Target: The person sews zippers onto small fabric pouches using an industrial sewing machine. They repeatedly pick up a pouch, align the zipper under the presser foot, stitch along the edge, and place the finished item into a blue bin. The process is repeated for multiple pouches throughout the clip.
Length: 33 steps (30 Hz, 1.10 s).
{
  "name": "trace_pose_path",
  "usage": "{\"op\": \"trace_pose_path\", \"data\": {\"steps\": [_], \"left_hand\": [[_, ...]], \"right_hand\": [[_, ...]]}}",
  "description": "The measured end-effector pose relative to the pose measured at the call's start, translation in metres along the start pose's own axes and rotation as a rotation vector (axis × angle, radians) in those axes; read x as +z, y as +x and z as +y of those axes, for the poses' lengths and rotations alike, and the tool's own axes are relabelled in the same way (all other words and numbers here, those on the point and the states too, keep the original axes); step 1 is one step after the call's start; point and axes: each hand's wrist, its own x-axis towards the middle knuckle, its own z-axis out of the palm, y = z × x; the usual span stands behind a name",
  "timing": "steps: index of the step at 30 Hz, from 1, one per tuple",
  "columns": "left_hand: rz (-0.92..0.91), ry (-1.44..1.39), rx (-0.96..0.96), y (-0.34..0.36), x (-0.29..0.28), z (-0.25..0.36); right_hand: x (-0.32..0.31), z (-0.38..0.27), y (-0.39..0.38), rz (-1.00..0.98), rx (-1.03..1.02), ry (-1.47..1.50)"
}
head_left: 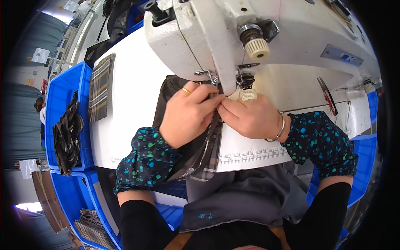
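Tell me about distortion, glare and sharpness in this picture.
Head view: the white table has a bowed front edge; head view: a lower-left light patch looks blown out; head view: left hand and right hand look fairly sharp.

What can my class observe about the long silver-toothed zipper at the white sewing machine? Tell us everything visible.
The silver-toothed zipper, apparently metal with dark tape, curves from beneath the white sewing machine toward the front edge of the white tabletop. A small pale piece, perhaps its slider, sits near the lower end. Dark brown cloth lies left of it, grey plaid cloth right. The bare left hand and right hand meet at its upper stretch, partly hiding it; whether it is closed cannot be told.
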Motion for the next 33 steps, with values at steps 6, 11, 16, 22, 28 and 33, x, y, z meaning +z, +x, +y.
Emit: {"op": "trace_pose_path", "data": {"steps": [6,11,16,22,28,33], "left_hand": [[-0.027,-0.071,-0.071,-0.006,0.008,-0.005],[-0.073,-0.07,-0.195,-0.002,-0.001,0.011],[-0.09,0.008,-0.241,-0.004,-0.001,0.024],[-0.039,0.142,-0.186,-0.001,0.006,0.028],[-0.009,0.052,-0.192,0.004,0.014,0.008],[-0.096,-0.149,-0.045,0.005,-0.005,0.005]], "right_hand": [[-0.027,-0.01,-0.002,-0.213,-0.178,0.192],[-0.016,-0.026,-0.007,-0.141,-0.182,0.013],[-0.014,-0.026,-0.006,-0.087,-0.285,0.033],[-0.014,-0.02,-0.01,-0.085,-0.255,0.12],[-0.008,-0.008,-0.01,-0.166,-0.144,0.1],[-0.023,-0.022,-0.008,-0.2,-0.18,0.143]]}}
